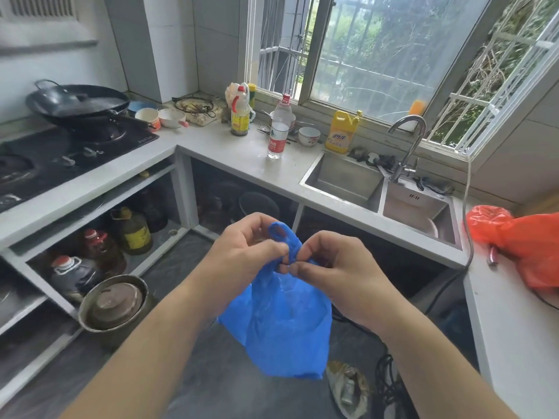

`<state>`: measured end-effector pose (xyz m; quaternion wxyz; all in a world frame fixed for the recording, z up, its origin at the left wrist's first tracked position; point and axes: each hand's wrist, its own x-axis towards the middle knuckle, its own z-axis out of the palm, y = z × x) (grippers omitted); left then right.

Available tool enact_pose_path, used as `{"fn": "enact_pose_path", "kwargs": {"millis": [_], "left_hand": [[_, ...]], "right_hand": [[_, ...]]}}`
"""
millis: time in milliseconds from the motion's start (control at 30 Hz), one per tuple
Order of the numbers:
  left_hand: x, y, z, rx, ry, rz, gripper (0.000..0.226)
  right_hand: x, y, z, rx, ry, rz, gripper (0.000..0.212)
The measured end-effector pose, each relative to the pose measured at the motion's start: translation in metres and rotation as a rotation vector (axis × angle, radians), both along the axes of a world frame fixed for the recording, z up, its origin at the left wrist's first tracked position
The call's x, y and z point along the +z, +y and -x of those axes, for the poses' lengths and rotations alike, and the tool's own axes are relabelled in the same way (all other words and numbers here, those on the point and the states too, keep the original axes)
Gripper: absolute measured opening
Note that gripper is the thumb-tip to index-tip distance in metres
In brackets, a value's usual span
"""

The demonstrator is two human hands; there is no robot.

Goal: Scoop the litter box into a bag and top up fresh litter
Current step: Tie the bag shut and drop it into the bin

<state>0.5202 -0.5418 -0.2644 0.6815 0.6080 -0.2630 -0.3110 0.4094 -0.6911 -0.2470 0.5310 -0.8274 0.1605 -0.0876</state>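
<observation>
Hands met at the centre of the view, over the kitchen floor. The left hand point(242, 247) and the right hand point(335, 267) each pinched the bunched top of a blue bag point(281, 322), one handle loop poking up at twelve o'clock of the fingers, the body hanging limp toward six. It looked empty, and the mouth was not spread. No litter box, scoop or fresh litter showed anywhere, so the task seemed barely begun: opening the bag, scooping and topping up all remained.
</observation>
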Motion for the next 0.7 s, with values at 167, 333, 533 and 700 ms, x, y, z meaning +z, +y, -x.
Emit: {"fn": "enact_pose_path", "kwargs": {"millis": [167,333,533,700], "left_hand": [[0.003,-0.019,0.012,0.025,-0.101,-0.042,0.025],[0.007,-0.054,0.026,0.157,-0.289,-0.122,0.031],[0.004,-0.086,0.042,0.275,-0.421,-0.166,0.030],[0.006,-0.105,0.055,0.347,-0.415,-0.092,0.034]], "right_hand": [[0.001,-0.024,0.007,0.032,0.038,0.070,0.025],[-0.002,-0.062,0.019,0.063,0.071,-0.017,0.038],[-0.005,-0.100,0.024,0.044,0.040,-0.379,0.027],[-0.010,-0.116,0.021,0.167,0.130,-0.517,0.030]]}}
